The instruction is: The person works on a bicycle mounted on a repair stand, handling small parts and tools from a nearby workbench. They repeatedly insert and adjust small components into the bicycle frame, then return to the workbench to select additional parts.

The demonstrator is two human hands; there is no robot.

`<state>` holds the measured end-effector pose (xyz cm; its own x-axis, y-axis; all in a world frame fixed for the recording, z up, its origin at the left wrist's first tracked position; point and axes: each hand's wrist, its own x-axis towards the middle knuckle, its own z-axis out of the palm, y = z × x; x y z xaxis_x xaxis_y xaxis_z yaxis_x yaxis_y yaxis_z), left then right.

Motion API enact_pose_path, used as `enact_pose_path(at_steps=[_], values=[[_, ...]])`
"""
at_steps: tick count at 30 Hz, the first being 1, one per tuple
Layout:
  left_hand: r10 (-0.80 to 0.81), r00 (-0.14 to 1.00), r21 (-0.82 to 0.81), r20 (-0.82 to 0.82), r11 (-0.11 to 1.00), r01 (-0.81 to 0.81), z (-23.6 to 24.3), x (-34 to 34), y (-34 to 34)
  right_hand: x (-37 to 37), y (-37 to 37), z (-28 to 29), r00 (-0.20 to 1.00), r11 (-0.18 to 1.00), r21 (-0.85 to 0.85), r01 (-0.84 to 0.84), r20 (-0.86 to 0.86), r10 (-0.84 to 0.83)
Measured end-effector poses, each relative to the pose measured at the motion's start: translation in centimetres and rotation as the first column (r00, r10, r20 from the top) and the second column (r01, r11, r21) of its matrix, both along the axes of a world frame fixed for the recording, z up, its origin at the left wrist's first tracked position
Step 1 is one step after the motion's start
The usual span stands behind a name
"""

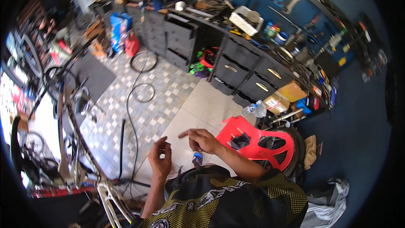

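- Both hands are raised over the floor with nothing visible in them, so this reads as a pause between grips
- Any grip from here would call for lowering a hand and closing thumb and fingers on something
- The left hand [160,156] is half curled, with a narrow gap between thumb and fingers
- The right hand [202,140] points its index finger toward the left one, other fingers loosely bent; the two are near but apart
- The red plastic chair [252,137] is the nearest thing, just beyond the right forearm and beside a black tyre [300,150]
- It looks bright and smooth, with rounded cutouts, and a dark cloth-like item [240,142] lies on it
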<state>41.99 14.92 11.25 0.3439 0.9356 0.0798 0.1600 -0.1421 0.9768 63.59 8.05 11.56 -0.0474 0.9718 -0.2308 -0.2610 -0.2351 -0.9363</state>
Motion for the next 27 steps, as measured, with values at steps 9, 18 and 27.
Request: enact_pose_path(at_steps=[9, 18, 27], values=[[-0.478, 0.876, 0.132, -0.066, 0.866, 0.483, 0.8, 16.8, 0.2, 11.8, -5.9, -4.7, 0.828, 0.814, -0.204, 0.545, -0.026, -0.561], [-0.675, 0.716, -0.062, -0.178, 0.734, 0.677, 0.1, 32.0, 11.3, 22.6, 2.0, -8.3, 0.686, 0.679, -0.157, 0.717, -0.016, -0.727], [-0.705, 0.668, 0.161, -0.24, 0.649, 0.743, 3.1, 47.7, 28.2, 39.4, 13.6, -3.2, 0.508, 0.565, 0.152, 0.811, 0.296, -0.809]])
